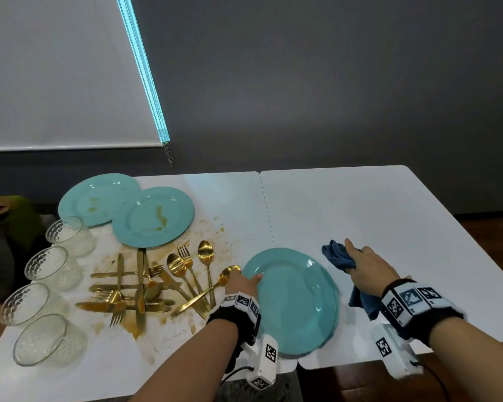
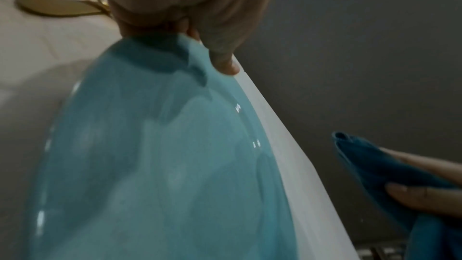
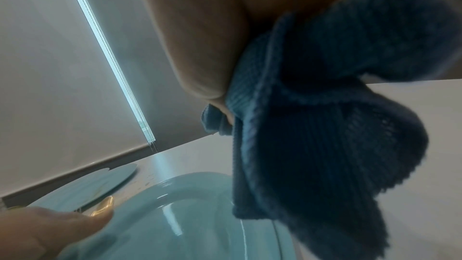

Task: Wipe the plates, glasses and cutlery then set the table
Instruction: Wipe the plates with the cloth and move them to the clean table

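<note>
We're early on: left hand (image 1: pixel 243 282) grips the clean top plate (image 1: pixel 295 300) at desk (image 1: pixel 389 216) front, right hand (image 1: pixel 366 269) clutching cloth (image 1: pixel 336 256). Two stained plates (image 1: pixel 154 217), glasses (image 1: pixel 53 266) & cutlery (image 1: pixel 145 285) left; nothing set yet.

From my feed I see a dark grey wall (image 1: pixel 331 82) behind two white tables (image 1: pixel 375 204) pushed edge to edge. A white roller blind (image 1: pixel 55 68) hangs at left, daylight glowing along its edge, bead chain (image 1: pixel 169 153) dangling. Dark wooden floor (image 1: pixel 494 227) shows at right.
</note>
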The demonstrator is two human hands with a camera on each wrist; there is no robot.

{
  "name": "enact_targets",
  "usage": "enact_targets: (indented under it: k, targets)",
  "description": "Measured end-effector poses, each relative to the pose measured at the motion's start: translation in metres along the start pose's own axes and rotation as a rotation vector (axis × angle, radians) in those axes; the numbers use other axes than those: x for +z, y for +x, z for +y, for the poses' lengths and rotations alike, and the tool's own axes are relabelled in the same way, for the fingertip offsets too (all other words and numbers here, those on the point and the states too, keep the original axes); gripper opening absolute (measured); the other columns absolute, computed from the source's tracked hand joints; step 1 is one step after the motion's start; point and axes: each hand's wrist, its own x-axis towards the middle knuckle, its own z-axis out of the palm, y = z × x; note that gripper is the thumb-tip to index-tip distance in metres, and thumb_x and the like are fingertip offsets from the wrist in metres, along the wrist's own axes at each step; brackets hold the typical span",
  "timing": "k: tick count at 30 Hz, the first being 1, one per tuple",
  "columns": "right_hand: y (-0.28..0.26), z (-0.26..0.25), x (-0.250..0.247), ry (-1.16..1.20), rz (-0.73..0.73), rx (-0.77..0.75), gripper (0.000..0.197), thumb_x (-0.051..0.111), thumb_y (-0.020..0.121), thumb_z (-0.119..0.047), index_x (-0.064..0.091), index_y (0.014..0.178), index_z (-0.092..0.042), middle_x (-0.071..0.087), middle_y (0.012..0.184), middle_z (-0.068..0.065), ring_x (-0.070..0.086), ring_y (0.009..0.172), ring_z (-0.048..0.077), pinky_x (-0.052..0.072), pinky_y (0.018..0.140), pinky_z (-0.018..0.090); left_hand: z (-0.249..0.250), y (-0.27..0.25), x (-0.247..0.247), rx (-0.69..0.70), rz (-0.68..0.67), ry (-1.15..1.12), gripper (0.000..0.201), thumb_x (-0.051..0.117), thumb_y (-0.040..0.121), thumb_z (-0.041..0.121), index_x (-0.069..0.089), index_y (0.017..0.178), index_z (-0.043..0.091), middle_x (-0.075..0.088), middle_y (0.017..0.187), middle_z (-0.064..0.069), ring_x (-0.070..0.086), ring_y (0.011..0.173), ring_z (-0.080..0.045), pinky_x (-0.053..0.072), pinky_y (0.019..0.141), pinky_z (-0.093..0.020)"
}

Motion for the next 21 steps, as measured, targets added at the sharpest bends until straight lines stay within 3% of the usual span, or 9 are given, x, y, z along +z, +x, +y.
enact_targets:
  k: [3,7,10,14,18,21]
  targets:
    - [0.001,-0.003,0.002,0.005,-0.008,-0.009,0.065,0.042,0.095,-0.020,0.008,0.151,-0.026,0.038,0.132,0.012,0.046,0.120,0.030,0.043,0.096,0.035,0.004,0.001,0.006,-0.026,0.033,0.229,0.075,0.071,0.078,0.045,0.040,0.131,0.003,0.055,0.129,-0.012,0.052,0.121,-0.027,0.045,0.100,-0.036]
    - [0.002,-0.009,0.007,-0.004,-0.010,-0.026,0.067,0.043,0.095,-0.019,0.007,0.151,-0.028,0.038,0.132,0.010,0.047,0.119,0.028,0.043,0.095,0.034,0.007,-0.004,0.014,0.003,0.118,0.396,0.080,0.055,0.090,0.047,0.019,0.145,0.001,0.038,0.143,-0.014,0.037,0.133,-0.026,0.035,0.106,-0.032]
    - [0.003,-0.014,0.011,-0.013,-0.028,-0.041,0.067,0.043,0.095,-0.020,0.008,0.150,-0.030,0.038,0.132,0.009,0.048,0.118,0.027,0.043,0.093,0.034,0.010,-0.008,0.016,0.024,0.122,0.447,0.066,0.050,0.094,0.040,0.023,0.141,0.003,0.035,0.143,-0.015,0.034,0.134,-0.027,0.035,0.106,-0.032]
    - [0.009,-0.029,0.012,-0.047,-0.055,-0.085,0.066,0.043,0.094,-0.018,0.010,0.150,-0.031,0.038,0.132,0.008,0.048,0.118,0.026,0.044,0.092,0.034,0.016,-0.008,0.010,0.015,0.066,0.494,0.064,0.050,0.095,0.038,0.023,0.140,0.002,0.033,0.144,-0.015,0.035,0.134,-0.027,0.034,0.106,-0.032]
    - [0.019,-0.054,0.010,-0.087,-0.076,-0.161,0.063,0.043,0.094,-0.019,0.014,0.149,-0.031,0.038,0.134,0.008,0.047,0.120,0.027,0.044,0.095,0.034,0.026,0.001,-0.005,0.042,0.018,0.441,0.055,0.055,0.091,0.037,0.037,0.131,0.004,0.048,0.132,-0.013,0.051,0.120,-0.026,0.045,0.093,-0.031]
    - [0.028,-0.079,0.008,-0.101,-0.094,-0.227,0.061,0.043,0.095,-0.021,0.016,0.149,-0.031,0.037,0.136,0.008,0.045,0.123,0.027,0.041,0.096,0.033,0.035,0.014,-0.032,0.029,-0.049,0.329,0.055,0.055,0.091,0.035,0.041,0.131,0.001,0.052,0.131,-0.015,0.053,0.118,-0.028,0.045,0.093,-0.032]
